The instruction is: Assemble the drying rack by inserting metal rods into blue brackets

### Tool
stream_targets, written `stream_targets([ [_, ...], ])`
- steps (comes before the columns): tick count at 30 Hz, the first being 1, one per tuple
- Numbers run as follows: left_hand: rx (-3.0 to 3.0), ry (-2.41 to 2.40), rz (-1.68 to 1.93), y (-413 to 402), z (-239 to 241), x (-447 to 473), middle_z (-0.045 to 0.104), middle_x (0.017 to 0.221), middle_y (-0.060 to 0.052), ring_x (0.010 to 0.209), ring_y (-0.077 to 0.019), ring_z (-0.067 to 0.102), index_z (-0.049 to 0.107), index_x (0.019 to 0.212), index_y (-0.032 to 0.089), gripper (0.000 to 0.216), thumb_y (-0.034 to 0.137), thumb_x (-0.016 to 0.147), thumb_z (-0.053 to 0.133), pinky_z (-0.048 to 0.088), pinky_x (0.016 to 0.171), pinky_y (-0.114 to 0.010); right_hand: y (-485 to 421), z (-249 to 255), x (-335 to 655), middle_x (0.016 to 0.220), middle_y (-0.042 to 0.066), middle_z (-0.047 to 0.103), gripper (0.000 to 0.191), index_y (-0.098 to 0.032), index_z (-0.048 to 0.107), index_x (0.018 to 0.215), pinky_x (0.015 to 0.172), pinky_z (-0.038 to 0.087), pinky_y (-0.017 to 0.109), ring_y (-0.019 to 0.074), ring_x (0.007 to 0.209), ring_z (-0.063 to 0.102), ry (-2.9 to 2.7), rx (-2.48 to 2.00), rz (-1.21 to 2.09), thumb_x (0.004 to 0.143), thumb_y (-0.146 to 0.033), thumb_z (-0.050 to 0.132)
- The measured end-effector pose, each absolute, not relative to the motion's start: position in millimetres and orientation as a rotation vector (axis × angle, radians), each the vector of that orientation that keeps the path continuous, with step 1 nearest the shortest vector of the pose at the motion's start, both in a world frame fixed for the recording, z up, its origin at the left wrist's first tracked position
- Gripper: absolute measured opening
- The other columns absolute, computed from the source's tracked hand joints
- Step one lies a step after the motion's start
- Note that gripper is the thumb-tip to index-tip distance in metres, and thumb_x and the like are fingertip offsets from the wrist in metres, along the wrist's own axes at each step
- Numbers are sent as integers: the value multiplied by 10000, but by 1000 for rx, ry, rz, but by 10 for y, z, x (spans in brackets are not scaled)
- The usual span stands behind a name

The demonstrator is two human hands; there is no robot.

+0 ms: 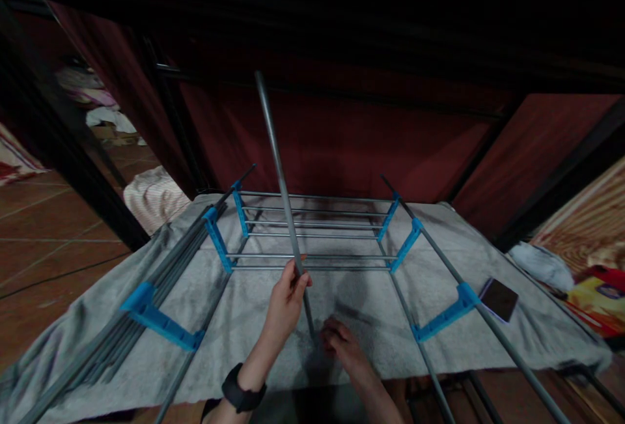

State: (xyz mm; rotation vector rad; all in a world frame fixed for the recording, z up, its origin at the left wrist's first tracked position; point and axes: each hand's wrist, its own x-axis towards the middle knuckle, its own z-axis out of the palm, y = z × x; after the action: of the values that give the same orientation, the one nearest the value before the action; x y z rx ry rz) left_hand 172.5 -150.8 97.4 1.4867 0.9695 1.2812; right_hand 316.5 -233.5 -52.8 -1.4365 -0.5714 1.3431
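Observation:
A slim grey metal rod point(277, 157) leans up and slightly left, with my left hand point(291, 290) closed around its lower part. The rod's bottom end hangs just left of my right hand point(339, 340). My right hand's fingers are loosely bent and apart from the rod, with nothing visible in them. Beyond both hands lies a rack frame of metal tubes and blue plastic brackets point(163, 320). Several thin crossbars point(336, 257) span its far part between brackets on the two sides. Its near brackets, including the right one point(445, 314), have no crossbar between them.
Several loose metal rods point(124, 339) lie bundled along the left side. A grey cloth point(258, 352) covers the surface below. A phone point(499, 299) rests beside the right tube. A red curtain point(342, 144) hangs behind, and a yellow and red packet point(598, 300) is at far right.

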Motion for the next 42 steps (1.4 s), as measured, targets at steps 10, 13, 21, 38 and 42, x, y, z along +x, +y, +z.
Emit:
stream_targets([
  [10, 2073, 1106, 1276, -1221, 613, 1442, 684, 1095, -91, 1040, -241, 638, 635, 1173, 195, 361, 410, 936, 468, 510, 907, -373, -2195, -403, 3553, 821, 70, 694, 486, -191, 699, 888, 677, 494, 351, 202, 721, 629, -465, -1377, 1157, 567, -546, 782],
  [13, 2256, 1213, 1193, -1211, 515, 1400, 684, 1084, -86, 1005, -258, 644, 633, 1189, 202, 378, 399, 958, 407, 518, 865, -403, -2153, -317, 3608, 822, 59, 699, 411, -199, 695, 875, 673, 484, 336, 187, 707, 620, -455, -1381, 1137, 588, -487, 757],
  [21, 2450, 1283, 976, -1145, 152, 1241, 676, 1050, -57, 905, -234, 642, 628, 1191, 214, 387, 370, 979, 344, 500, 806, -371, -2091, -162, 3778, 824, 43, 716, 310, -208, 688, 881, 659, 487, 315, 169, 689, 613, -382, -1282, 1036, 603, -346, 702],
  [38, 2614, 1262, 731, -1096, -264, 1046, 702, 1042, -54, 863, -228, 650, 660, 1166, 203, 413, 269, 950, 314, 489, 801, -362, -1955, -138, 4289, 799, 13, 721, 214, -234, 613, 804, 745, 564, 323, 173, 744, 686, -102, -945, 930, 677, -300, 772],
  [42, 2579, 1213, 715, -1060, -355, 1010, 700, 1006, -63, 884, -222, 661, 664, 1149, 204, 407, 272, 938, 322, 492, 817, -363, -1940, -234, 4323, 787, 22, 723, 229, -218, 595, 735, 697, 563, 296, 158, 692, 672, -65, -961, 919, 652, -283, 797],
])
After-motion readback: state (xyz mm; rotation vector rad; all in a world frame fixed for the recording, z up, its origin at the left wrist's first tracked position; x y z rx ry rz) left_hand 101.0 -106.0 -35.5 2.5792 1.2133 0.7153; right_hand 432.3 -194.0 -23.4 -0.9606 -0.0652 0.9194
